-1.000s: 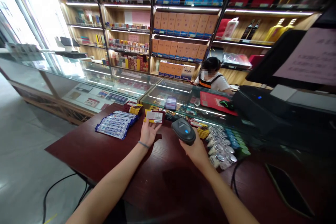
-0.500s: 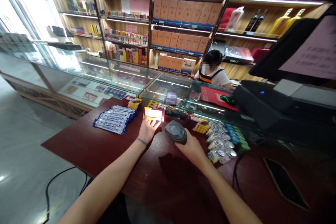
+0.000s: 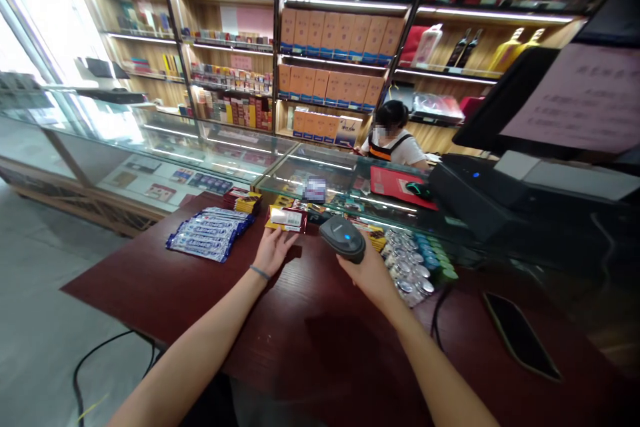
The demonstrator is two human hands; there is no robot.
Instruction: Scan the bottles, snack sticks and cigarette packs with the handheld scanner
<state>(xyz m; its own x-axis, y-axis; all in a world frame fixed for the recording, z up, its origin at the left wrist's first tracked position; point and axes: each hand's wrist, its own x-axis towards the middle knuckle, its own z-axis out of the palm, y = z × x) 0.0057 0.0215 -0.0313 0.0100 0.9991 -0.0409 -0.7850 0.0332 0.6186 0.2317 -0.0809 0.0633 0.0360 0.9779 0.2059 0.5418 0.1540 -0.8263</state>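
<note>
- Dark-red flat packet [image 3: 286, 219] with a white barcode label sits just above the middle of the frame, lifted a little off the dark-red wooden table [image 3: 150, 287] in front of the glass display counter [image 3: 225, 147].
- Left hand [image 3: 273, 250] is closed on the packet's near edge. The fingertips reach up to it from below, so the packet juts out beyond them, towards the counter.
- Its long axis runs across the frame, left to right and nearly level, with the labelled face turned up.
- Right hand [image 3: 370, 273] is wrapped tight round the grip of a grey and black handheld barcode scanner [image 3: 343, 238], just to the right of the packet and apart from it.
- Only the scanner's oval head shows above the fingers. Its long axis slants from lower right to upper left, the nose towards the packet.
- Blue and white wrapped bars [image 3: 207, 233] lie in a row on the table to the left of the left hand.
- Small silver-topped bottles [image 3: 410, 270] lie clustered just right of the right hand.
- Further right, a black phone [image 3: 520, 335] lies flat on the table.
- Behind the counter, in the upper middle of the frame, sits a person in a white top [image 3: 393, 147].
</note>
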